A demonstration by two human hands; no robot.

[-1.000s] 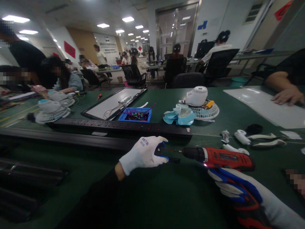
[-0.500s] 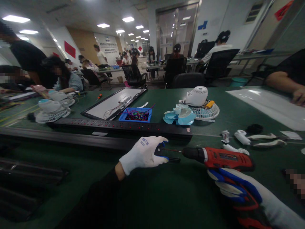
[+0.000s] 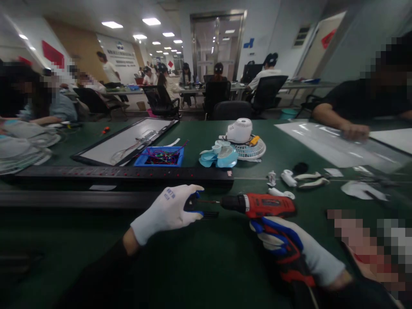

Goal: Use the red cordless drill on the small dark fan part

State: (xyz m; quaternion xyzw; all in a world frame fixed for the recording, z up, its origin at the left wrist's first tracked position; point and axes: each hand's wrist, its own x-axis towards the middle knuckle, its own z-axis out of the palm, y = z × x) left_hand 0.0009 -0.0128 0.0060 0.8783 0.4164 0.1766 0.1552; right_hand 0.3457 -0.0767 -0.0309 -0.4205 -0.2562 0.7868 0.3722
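The left hand (image 3: 169,209) is gripping a black part (image 3: 192,201). The right hand (image 3: 298,240) is clamping the handle of a red-and-black power drill (image 3: 270,204) above the green table (image 3: 193,270); its bit (image 3: 207,201) is pointing at that part. Compared with the earlier frame, the view is facing farther right, revealing more of the co-worker (image 3: 350,101); both grips are remaining unchanged.

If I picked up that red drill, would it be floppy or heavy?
The drill looks stiff, not floppy: it seems hard-shelled. It's probably heavy, with that chunky shape. Its long, thin bit might bend if pushed sideways.
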